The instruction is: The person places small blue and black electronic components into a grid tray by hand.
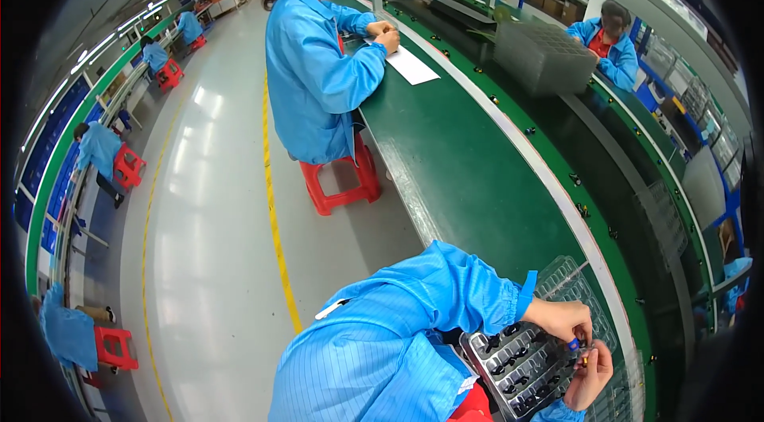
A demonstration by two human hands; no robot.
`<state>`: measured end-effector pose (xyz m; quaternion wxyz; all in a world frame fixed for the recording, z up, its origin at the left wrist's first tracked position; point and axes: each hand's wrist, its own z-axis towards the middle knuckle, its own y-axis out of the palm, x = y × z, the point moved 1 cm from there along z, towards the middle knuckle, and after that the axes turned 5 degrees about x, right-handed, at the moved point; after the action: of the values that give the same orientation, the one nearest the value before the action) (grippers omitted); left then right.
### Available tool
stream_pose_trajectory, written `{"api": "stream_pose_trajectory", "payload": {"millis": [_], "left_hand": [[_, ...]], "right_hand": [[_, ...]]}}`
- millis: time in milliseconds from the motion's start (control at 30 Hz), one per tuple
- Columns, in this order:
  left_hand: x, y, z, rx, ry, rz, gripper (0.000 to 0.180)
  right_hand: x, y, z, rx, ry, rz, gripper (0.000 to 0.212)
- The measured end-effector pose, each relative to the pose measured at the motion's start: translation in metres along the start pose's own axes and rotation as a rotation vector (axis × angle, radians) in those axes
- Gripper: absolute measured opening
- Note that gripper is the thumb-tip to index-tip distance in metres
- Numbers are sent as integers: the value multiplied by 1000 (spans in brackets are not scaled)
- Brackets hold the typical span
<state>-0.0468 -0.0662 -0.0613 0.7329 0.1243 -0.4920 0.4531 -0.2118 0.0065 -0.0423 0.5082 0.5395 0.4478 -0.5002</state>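
My left hand (561,320) reaches in from the upper side, its fingers pinched on a small blue-tipped part (573,344). Just below it my right hand (590,378) is closed, thumb and fingers pressed round a small dark piece with a yellow spot (585,361). The fingertips almost meet, and the pieces are too small to name exactly. Under and beside my hands sits a compartment tray (500,392) holding rows of small black parts. Clear plastic blister trays (567,277) lie beyond my left wrist and partly under my hands.
A green workbench (477,183) runs beside a dark conveyor (617,279) dotted with small parts. A co-worker in blue (314,64) sits on a red stool (342,183) near a white sheet (411,65). A stack of clear trays (541,56) stands across the line, before another worker (617,56).
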Motion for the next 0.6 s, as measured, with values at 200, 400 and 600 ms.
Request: {"api": "stream_pose_trajectory", "payload": {"millis": [200,400,600], "left_hand": [[6,-7,-1,125,-256,-384,23],[3,-1,1,166,-319,-639,24],[-1,12,0,65,-408,-739,26]], "right_hand": [[7,-14,6,171,-95,-82,18],[2,-2,1,175,-233,-275,18],[-23,24,-17,285,-379,-326,10]]}}
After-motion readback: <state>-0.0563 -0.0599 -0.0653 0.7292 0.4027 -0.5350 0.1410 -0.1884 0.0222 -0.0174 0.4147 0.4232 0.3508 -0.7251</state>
